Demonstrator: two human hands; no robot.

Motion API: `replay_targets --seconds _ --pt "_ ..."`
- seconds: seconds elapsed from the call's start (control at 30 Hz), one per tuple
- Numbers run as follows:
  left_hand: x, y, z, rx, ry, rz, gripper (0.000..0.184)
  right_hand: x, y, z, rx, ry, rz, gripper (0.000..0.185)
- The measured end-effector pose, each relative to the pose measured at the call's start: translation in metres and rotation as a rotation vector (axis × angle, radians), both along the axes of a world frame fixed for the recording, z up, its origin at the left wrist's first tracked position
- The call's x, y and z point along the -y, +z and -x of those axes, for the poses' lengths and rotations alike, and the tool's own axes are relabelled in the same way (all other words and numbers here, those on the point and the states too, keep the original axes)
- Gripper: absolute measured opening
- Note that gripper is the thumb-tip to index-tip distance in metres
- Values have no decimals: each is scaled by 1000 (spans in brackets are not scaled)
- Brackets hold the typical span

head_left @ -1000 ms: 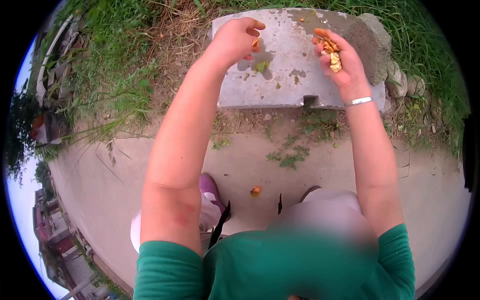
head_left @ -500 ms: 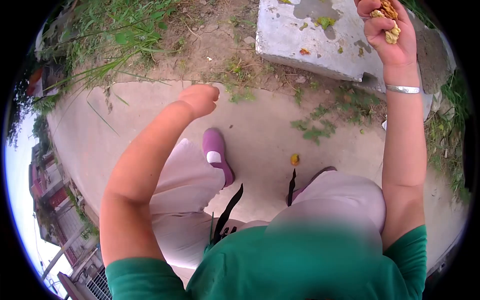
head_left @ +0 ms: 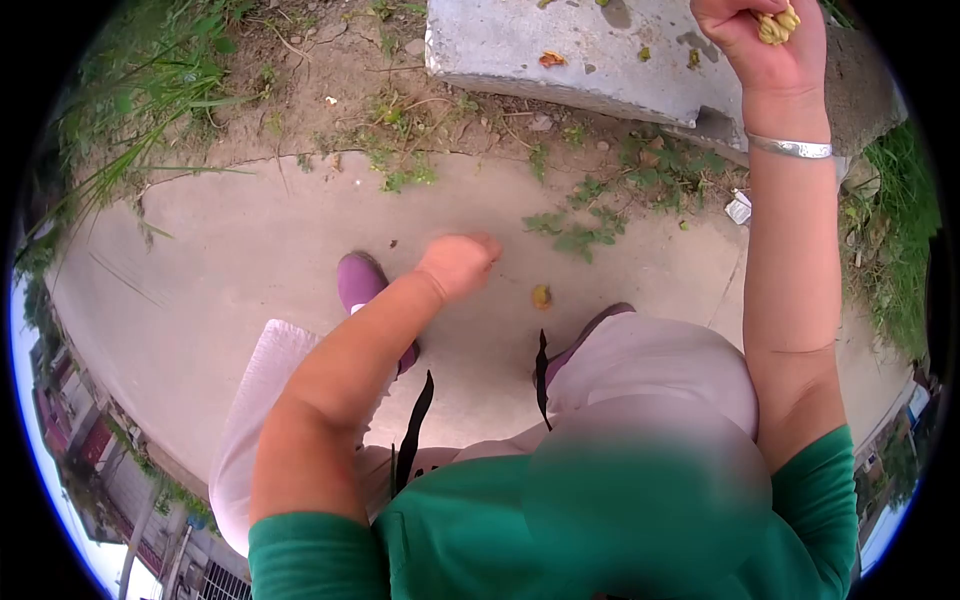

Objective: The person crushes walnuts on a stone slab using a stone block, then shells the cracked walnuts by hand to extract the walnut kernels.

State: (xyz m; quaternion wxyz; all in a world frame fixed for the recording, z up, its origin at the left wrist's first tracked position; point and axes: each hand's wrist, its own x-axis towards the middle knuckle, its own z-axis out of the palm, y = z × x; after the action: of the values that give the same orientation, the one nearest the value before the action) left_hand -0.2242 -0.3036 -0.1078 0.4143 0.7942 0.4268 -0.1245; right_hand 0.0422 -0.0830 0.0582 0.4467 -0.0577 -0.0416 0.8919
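Observation:
My right hand (head_left: 765,55), with a silver bangle (head_left: 790,147) at its wrist, is raised at the upper right. Its fingers curl around walnut kernels (head_left: 778,25); a pale, peeled-looking one shows at the palm, and the frame's top edge cuts off part of the hand. Low over the pavement, my left hand (head_left: 460,266) is closed with its back to the camera. Whatever its fingers hold, if anything, is hidden. A yellowish-brown lump (head_left: 541,296) lies on the ground below and right of it.
A grey concrete block (head_left: 570,60) spans the top, with leaf scraps on it. Weeds (head_left: 580,235) grow along the pavement (head_left: 230,240) edge. A white scrap (head_left: 738,207) lies near my right forearm. My purple shoes (head_left: 360,278) are below.
My left hand has moved right and down, over the pavement between my feet. My right hand has closed further over the kernels, and the brown one no longer shows. The camera view has shifted.

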Motion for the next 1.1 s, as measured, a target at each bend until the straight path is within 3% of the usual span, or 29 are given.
replay_targets --seconds 0.1,0.2,0.3,0.4,0.57,0.63,0.7,0.83,0.93,1.1 --pt "33 -9 -28 129 -158 -20 15 0 -8 -5 17 -6 7 38" --pt "51 -14 -56 145 -263 1 18 -8 -26 -16 -142 79 -30 38" --pt "58 -18 -78 142 -394 25 17 -2 -16 -15 -109 58 -42 38" --pt "60 -27 -83 133 -488 -31 15 15 8 -13 182 -109 85 37" --pt "46 -12 -84 135 -556 -74 14 19 7 -19 88 -98 41 38" --pt "22 25 -84 273 -258 -18 20 22 -2 -30 186 -131 104 36" --pt "-20 77 -85 354 109 -103 28 20 -6 -31 271 -121 -91 30" --pt "-124 166 -87 919 798 439 33 20 -2 -32 399 -187 -1 28" --pt "-170 201 -87 1283 831 612 37 21 4 -33 431 -236 44 28" --pt "-192 198 -95 1361 825 681 34 21 0 -53 412 -309 86 26"
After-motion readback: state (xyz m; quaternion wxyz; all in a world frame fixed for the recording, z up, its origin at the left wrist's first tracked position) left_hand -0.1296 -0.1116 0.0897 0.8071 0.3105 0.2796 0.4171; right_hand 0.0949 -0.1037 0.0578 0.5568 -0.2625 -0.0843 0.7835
